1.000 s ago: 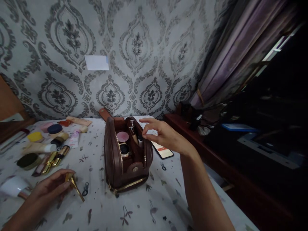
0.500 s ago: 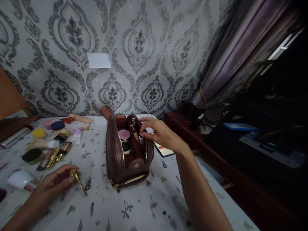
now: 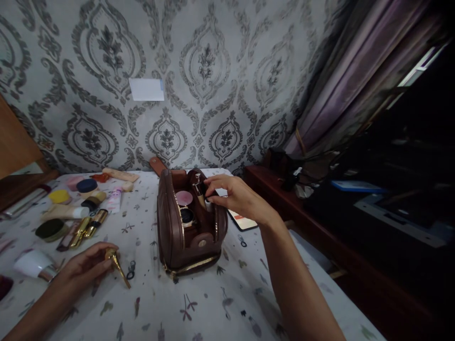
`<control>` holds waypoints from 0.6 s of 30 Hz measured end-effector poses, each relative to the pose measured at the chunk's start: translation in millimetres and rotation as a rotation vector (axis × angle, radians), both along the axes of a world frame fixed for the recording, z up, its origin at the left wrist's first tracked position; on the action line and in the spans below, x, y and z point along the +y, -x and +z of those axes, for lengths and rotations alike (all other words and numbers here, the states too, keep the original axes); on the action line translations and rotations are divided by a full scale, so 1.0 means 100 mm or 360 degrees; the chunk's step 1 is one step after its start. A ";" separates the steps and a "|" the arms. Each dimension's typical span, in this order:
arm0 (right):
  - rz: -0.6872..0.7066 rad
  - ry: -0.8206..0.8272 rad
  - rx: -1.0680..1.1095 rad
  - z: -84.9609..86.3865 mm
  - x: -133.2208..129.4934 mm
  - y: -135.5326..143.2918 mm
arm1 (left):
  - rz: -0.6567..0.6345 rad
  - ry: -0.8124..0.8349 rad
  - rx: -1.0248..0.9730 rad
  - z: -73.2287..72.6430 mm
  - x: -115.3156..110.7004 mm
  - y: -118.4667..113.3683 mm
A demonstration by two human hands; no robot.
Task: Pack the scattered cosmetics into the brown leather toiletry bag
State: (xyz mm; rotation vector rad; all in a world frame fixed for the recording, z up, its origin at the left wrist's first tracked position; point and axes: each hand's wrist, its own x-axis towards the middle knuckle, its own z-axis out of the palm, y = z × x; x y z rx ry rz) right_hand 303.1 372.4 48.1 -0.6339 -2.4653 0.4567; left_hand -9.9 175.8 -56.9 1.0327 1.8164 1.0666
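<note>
A brown makeup bag (image 3: 170, 237) stands unzipped on the patterned cloth. Inside it I see a pink round lid (image 3: 184, 198), a black-topped round jar (image 3: 187, 216) and an upright bottle with a clear cap (image 3: 198, 185). My right hand (image 3: 238, 196) reaches over the bag's right rim, thumb and fingers bent close together beside a small white piece (image 3: 208, 203); what lies between them is too dark to make out. To the left of the bag, my left hand (image 3: 87, 265) pinches a gold-coloured item with a thin tapering stem (image 3: 119, 269), held just above the cloth.
Left of the bag lie several cosmetics: gold tubes (image 3: 85, 227), a dark round container (image 3: 51, 229), a blue-lidded jar (image 3: 86, 186) and a yellow-lidded one (image 3: 59, 196). A white-handled brush (image 3: 33, 265) is near my left wrist. A phone (image 3: 243, 221) sits behind my right forearm.
Almost nothing differs. My left hand, still holding the gold item, has shifted very slightly right; my right hand stays at the bag's right rim.
</note>
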 end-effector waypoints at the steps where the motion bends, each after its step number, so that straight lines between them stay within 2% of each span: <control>1: -0.0001 -0.0013 0.0010 -0.01 0.01 0.01 | 0.0006 -0.0008 -0.0004 0.00 0.00 0.00; 9: 0.0032 -0.0046 0.0075 -0.05 0.05 0.02 | -0.0060 -0.0016 -0.0016 -0.06 0.00 0.03; 18: -0.0040 -0.0030 0.0080 -0.06 0.03 0.04 | 0.0003 -0.0076 -0.0103 -0.01 -0.02 0.01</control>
